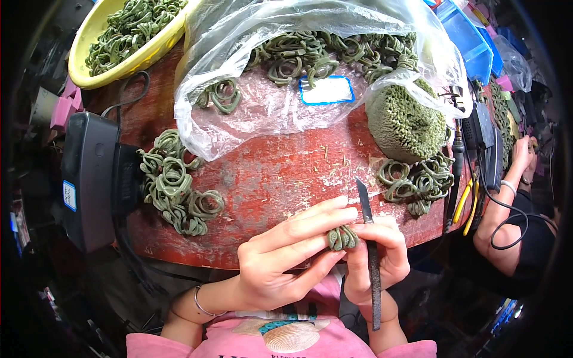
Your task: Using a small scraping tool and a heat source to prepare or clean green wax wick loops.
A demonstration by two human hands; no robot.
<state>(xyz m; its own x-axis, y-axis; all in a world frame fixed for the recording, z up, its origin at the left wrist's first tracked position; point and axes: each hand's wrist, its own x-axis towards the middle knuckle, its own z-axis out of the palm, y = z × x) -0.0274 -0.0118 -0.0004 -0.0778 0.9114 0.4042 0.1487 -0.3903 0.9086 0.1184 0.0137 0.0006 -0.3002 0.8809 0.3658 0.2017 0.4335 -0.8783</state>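
At lower centre, the left hand (283,262) pinches a green piece (342,238) and the right hand (385,253) holds a dark knife (374,268) beside it (apparently trimming), any next stroke calling for steadiness.

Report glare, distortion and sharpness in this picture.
Head view: bright glare streaks the clear plastic bag; head view: fisheye distortion bows the red table along its near edge, and the frame's corners go black; head view: left hand and right hand look brightly lit and fairly sharp.
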